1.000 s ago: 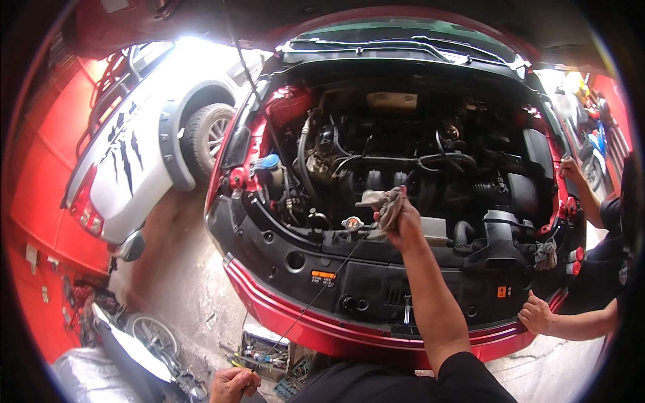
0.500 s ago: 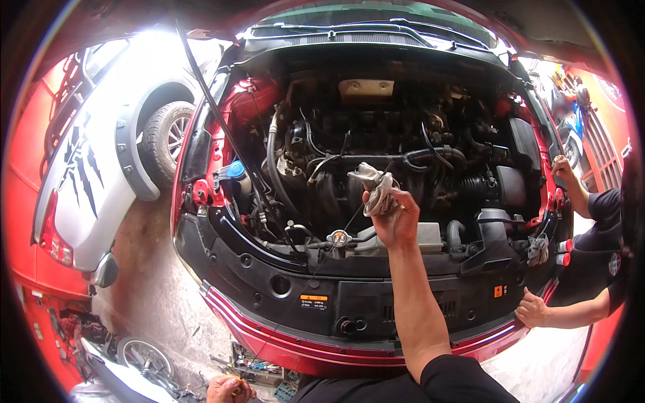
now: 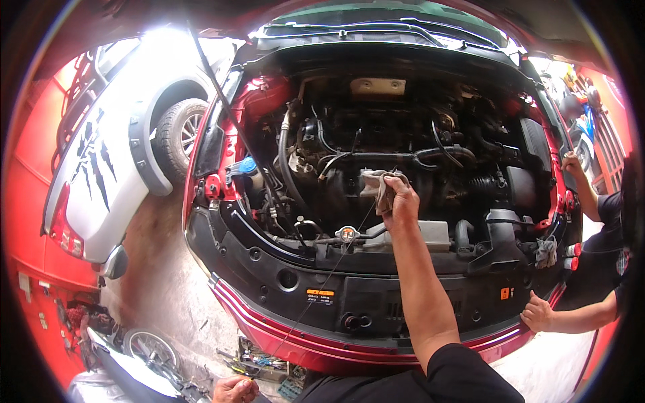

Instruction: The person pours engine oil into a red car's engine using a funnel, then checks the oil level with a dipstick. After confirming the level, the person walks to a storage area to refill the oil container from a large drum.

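My right hand is closed on a crumpled greyish rag above the middle of the engine. From the rag a thin, slightly bowed dipstick runs down and left across the front of the car. Its small yellow-orange end lies in the fingers of my left hand, low at the picture's edge. The rag hides the dipstick's far end. Just below the right hand are a round radiator cap and a pale box-shaped part.
A co-worker stands at the right, one hand on the car's front edge, the other raised beside the fender. Another rag and red-capped containers sit nearby. A prop rod crosses at left. Below lies a tool box.
My right hand and the rag have shifted slightly down along the dipstick, and the rag's loose end has turned. The view has moved a little to the left. My left hand keeps its grip.
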The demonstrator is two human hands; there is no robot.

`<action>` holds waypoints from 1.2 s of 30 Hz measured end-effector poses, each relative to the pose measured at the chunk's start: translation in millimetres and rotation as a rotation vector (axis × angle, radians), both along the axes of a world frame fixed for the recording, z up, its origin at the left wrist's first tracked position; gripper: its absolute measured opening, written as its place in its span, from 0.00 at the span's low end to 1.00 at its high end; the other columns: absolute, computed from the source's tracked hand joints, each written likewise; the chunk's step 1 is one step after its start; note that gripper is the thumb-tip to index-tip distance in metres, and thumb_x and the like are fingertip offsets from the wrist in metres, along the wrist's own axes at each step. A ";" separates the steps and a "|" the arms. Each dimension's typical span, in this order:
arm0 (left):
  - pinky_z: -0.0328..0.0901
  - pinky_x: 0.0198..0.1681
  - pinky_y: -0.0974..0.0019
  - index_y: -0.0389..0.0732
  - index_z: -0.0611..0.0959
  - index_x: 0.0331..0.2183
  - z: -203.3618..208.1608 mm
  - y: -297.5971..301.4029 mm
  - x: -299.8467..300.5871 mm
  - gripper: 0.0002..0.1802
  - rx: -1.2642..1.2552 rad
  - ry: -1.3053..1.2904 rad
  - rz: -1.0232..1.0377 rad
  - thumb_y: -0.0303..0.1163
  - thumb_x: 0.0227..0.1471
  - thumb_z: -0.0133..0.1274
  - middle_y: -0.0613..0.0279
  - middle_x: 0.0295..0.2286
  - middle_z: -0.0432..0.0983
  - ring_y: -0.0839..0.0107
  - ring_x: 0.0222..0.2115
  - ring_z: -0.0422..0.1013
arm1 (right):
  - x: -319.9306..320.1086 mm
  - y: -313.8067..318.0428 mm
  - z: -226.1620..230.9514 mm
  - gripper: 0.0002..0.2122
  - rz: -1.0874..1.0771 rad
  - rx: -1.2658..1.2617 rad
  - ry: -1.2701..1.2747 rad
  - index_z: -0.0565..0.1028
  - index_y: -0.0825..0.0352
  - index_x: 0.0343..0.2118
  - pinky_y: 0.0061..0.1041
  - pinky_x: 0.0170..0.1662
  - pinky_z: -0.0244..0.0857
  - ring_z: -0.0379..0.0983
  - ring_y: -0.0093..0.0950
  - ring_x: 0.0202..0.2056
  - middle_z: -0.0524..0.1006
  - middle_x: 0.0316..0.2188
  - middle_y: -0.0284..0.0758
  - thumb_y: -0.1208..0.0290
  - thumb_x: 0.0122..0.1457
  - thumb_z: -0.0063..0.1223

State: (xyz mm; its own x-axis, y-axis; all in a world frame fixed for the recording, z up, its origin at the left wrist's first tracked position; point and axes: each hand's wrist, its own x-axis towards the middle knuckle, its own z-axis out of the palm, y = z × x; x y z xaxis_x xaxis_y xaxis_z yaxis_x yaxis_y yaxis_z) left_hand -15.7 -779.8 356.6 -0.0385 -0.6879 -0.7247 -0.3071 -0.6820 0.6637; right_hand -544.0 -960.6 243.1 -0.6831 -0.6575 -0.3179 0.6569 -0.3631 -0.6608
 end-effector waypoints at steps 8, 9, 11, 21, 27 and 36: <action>0.54 0.19 0.75 0.36 0.82 0.26 73.4 2.5 8.8 0.18 -0.077 -0.074 0.006 0.41 0.59 0.56 0.67 0.18 0.72 0.81 0.17 0.63 | -83.0 -22.7 -24.9 0.11 -0.325 0.204 0.125 0.77 0.67 0.43 0.24 0.36 0.74 0.78 0.24 0.32 0.79 0.33 0.33 0.79 0.56 0.56; 0.54 0.20 0.75 0.36 0.82 0.26 70.1 2.2 5.5 0.17 -0.084 -0.085 0.045 0.40 0.59 0.56 0.68 0.19 0.72 0.81 0.17 0.63 | -73.0 -23.1 -28.1 0.14 -0.286 0.206 0.229 0.75 0.68 0.46 0.24 0.37 0.74 0.77 0.23 0.34 0.79 0.35 0.33 0.79 0.56 0.56; 0.55 0.20 0.75 0.36 0.82 0.26 55.2 4.9 -3.2 0.17 -0.085 -0.105 0.131 0.40 0.59 0.56 0.68 0.19 0.73 0.80 0.18 0.64 | -42.2 -19.4 -37.6 0.28 -0.077 0.215 0.462 0.66 0.69 0.61 0.22 0.41 0.72 0.75 0.20 0.39 0.77 0.42 0.34 0.82 0.54 0.53; 0.54 0.22 0.78 0.34 0.84 0.35 -13.2 -33.5 -96.0 0.13 -0.346 0.078 0.002 0.35 0.63 0.53 0.70 0.21 0.73 0.84 0.19 0.63 | 63.2 -42.0 -12.2 0.18 0.254 0.486 1.605 0.74 0.61 0.51 0.40 0.42 0.72 0.77 0.44 0.39 0.78 0.37 0.42 0.69 0.56 0.57; 0.67 0.32 0.75 0.34 0.81 0.49 -25.1 -48.1 -136.1 0.17 -0.685 -0.188 -0.276 0.30 0.59 0.59 0.66 0.31 0.78 0.80 0.29 0.71 | 40.8 -97.3 -26.7 0.12 0.356 0.570 1.615 0.75 0.63 0.45 0.43 0.44 0.72 0.78 0.46 0.40 0.78 0.38 0.44 0.66 0.59 0.53; 0.70 0.35 0.66 0.36 0.79 0.51 -8.6 -73.3 -188.3 0.21 -0.866 -0.303 -0.450 0.36 0.59 0.59 0.56 0.32 0.80 0.68 0.31 0.76 | 18.6 -125.8 -41.5 0.15 0.447 0.616 1.578 0.75 0.63 0.47 0.44 0.48 0.70 0.77 0.47 0.44 0.78 0.42 0.44 0.65 0.59 0.54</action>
State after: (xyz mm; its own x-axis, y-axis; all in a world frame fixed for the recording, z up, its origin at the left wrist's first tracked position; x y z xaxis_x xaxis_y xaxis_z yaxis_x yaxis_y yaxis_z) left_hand -203.9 -853.1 348.0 -0.3202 -0.9473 -0.0071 -0.6533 0.2154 0.7258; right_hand -525.4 -1086.5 201.5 -0.3729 -0.9140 0.1598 -0.7221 0.1777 -0.6686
